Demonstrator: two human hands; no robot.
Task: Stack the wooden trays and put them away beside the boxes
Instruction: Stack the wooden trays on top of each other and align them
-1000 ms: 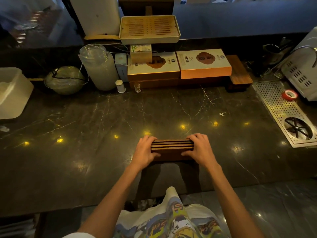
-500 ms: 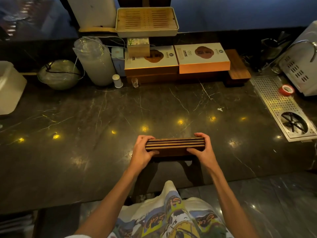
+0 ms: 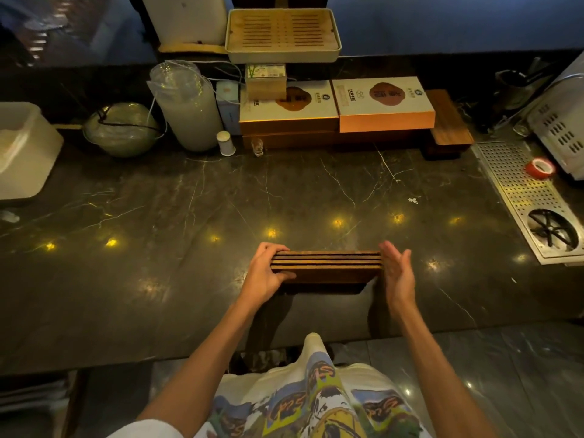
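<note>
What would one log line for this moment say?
stage: squaring stack | trays: stacked on counter, near edge | left hand: grips end | right hand: open, flat at other end | boxes: far side

Dark veined marble countertop (image 3: 189, 200) dotted with small yellow light reflections. Behind, a deep blue wall (image 3: 442, 23). Below the counter edge, glossy dark tiled floor (image 3: 521, 374). Dim, warm lighting.

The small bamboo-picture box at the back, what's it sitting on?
The small cardboard box sits on the left white-and-orange flat box; it covers that lid's back-left corner.
</note>
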